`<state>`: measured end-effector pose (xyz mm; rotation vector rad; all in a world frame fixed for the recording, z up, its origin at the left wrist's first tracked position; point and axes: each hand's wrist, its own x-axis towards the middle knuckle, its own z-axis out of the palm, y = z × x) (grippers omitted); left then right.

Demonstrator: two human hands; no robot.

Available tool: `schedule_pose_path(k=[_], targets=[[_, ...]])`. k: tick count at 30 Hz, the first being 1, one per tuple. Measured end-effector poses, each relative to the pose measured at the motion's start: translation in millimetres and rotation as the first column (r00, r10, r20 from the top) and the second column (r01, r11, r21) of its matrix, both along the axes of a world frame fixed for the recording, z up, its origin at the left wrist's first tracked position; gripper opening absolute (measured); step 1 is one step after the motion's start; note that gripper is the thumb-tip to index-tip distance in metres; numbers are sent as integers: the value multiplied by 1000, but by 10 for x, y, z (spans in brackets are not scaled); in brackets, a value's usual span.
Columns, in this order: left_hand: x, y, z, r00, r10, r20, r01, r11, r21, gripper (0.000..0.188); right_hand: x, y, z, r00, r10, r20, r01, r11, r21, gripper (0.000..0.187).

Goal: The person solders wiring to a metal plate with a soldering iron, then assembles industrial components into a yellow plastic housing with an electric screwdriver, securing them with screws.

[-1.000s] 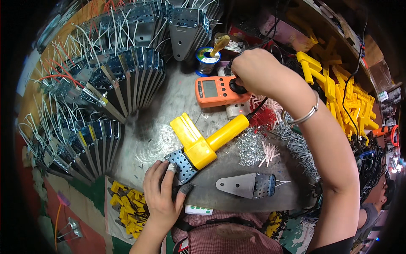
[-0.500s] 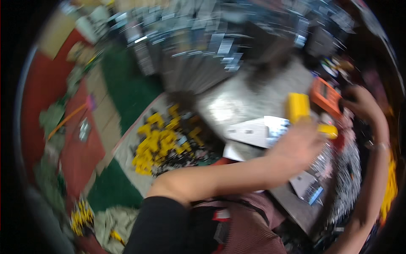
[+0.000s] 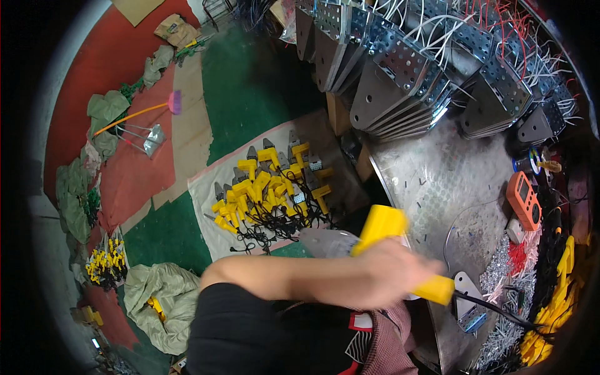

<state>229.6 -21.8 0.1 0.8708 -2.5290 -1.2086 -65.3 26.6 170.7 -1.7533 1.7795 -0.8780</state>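
My left hand (image 3: 400, 275), slightly smeared by motion, is wrapped round the yellow handle of an electric tool (image 3: 384, 226). From one end of the tool a flat grey pointed plate (image 3: 328, 241) sticks out leftward, and from the other a black cord (image 3: 497, 307) trails right. This tool is over the near left edge of the metal worktable (image 3: 431, 156). Below the cord, a loose grey plate (image 3: 464, 290) with a blue end rests on the table. My right hand is out of view.
Several similar yellow tools (image 3: 262, 187) with cords lie on a pale sheet on the floor. Perforated metal plates with wires (image 3: 394, 94) stand along the table's far side. An orange multimeter (image 3: 524, 201), silvery screws (image 3: 500, 265) and yellow handle parts (image 3: 550, 325) are at the right.
My left hand has moved left and nearer with the yellow tool. My right hand, earlier by the multimeter, has left the view. The view has swung, and the multimeter appears lower and farther right.
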Motion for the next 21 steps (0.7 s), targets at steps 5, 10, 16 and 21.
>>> schedule_pose_path(k=[5, 10, 16, 21], targets=[[944, -83, -1100, 905, 99, 414, -157, 982, 108, 47, 770, 22, -302, 968, 194, 159, -248, 825, 508, 59], [1939, -426, -3012, 563, 178, 807, 28, 972, -234, 37, 713, -98, -492, 643, 702, 306, -713, 695, -98, 22], [1878, -590, -2825, 264, -134, 955, -167, 969, 182, 70, 494, 170, -369, 192, 719, 668, -377, 683, -626, 22], [1010, -681, -1585, 498, -197, 845, 120, 980, 158, 32, 455, 423, -388, 297, 930, 217, -12, 231, -973, 25]])
